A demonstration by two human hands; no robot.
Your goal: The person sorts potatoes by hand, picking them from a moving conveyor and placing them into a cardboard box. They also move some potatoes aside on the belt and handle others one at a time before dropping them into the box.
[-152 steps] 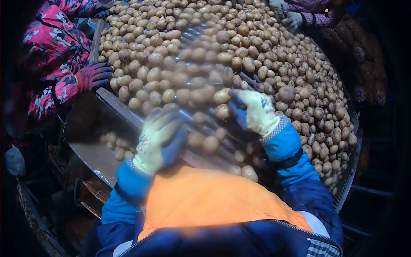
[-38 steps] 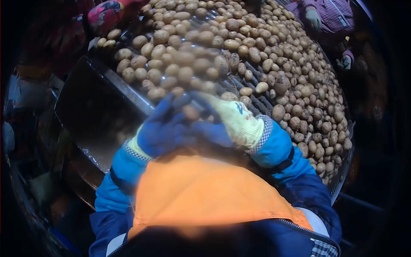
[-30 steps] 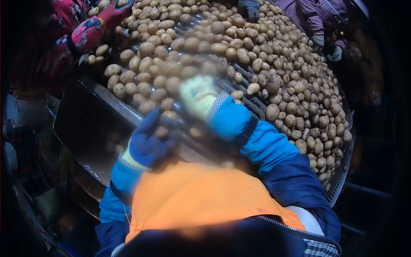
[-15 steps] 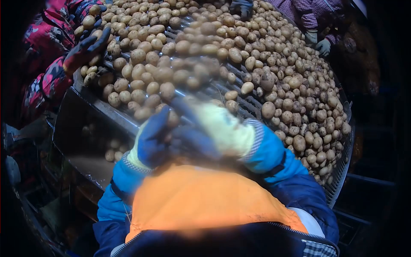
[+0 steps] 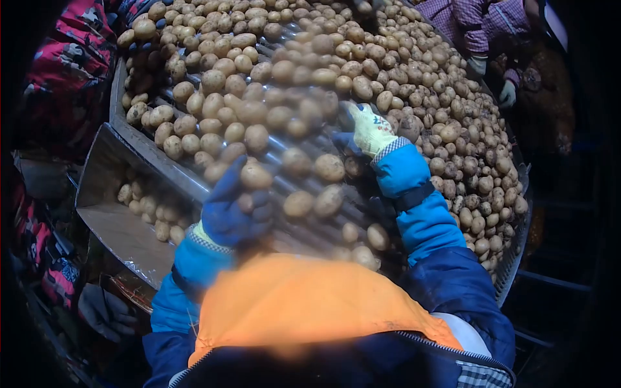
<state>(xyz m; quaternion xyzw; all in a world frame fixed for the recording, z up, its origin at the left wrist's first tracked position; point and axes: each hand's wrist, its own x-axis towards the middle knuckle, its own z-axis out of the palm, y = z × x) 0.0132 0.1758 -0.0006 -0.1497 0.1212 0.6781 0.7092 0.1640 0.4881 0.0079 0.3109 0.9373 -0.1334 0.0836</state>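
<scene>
Many potatoes lie heaped on a slatted metal table. My left hand, in a blue-palmed glove, is turned palm up at the near left edge, with its fingers curled around a potato. Another potato lies at its fingertips. Farther forward and to the right, my right hand, in a pale yellow and blue glove, reaches among the potatoes, back upward. Its fingertips are partly hidden, so any hold is unclear. Several loose potatoes lie between my hands.
A metal chute with potatoes stands at the left, below the table's raised edge. A person in pink patterned sleeves is at the left. A person's gloved hand is at the upper right; another glove shows at the top.
My right hand has moved forward and right, away from my left hand. Several potatoes now show between them. The left co-worker's hand has left the potatoes.
</scene>
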